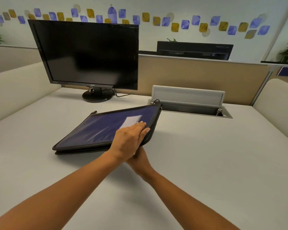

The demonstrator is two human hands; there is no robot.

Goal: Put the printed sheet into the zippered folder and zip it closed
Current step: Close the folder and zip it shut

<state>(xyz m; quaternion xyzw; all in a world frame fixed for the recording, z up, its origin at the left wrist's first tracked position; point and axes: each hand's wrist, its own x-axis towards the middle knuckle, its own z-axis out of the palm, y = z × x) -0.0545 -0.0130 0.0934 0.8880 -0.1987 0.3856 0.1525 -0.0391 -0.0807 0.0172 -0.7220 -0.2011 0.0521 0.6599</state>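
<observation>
Blue fabric zippered folder with black edging (98, 130) lying on the pale grey bench (206, 155), near the middle, its upper cover tilted up at the right edge and lower at the left. White rectangular label patch (131, 121) showing on the blue cover. Black zipper pull (94, 112) sticking out at the far left corner, a thin black cord loop (155, 101) at the far right corner.

Left hand (129, 140) resting flat on the cover's near right corner, fingers (140, 126) straight and close together, tips touching the edge beside the label. Right hand (140, 161) crossed beneath the left wrist, mostly hidden at the folder's near edge; cannot tell whether its fingers are closed or apart. A sliver of white just visible between the hands; cannot tell whether it is the printed sheet.

Behind the folder, a black flat monitor on a round stand (90, 53), screen dark. To the right, a silver cable hatch (188, 97) with lid propped open.
</observation>
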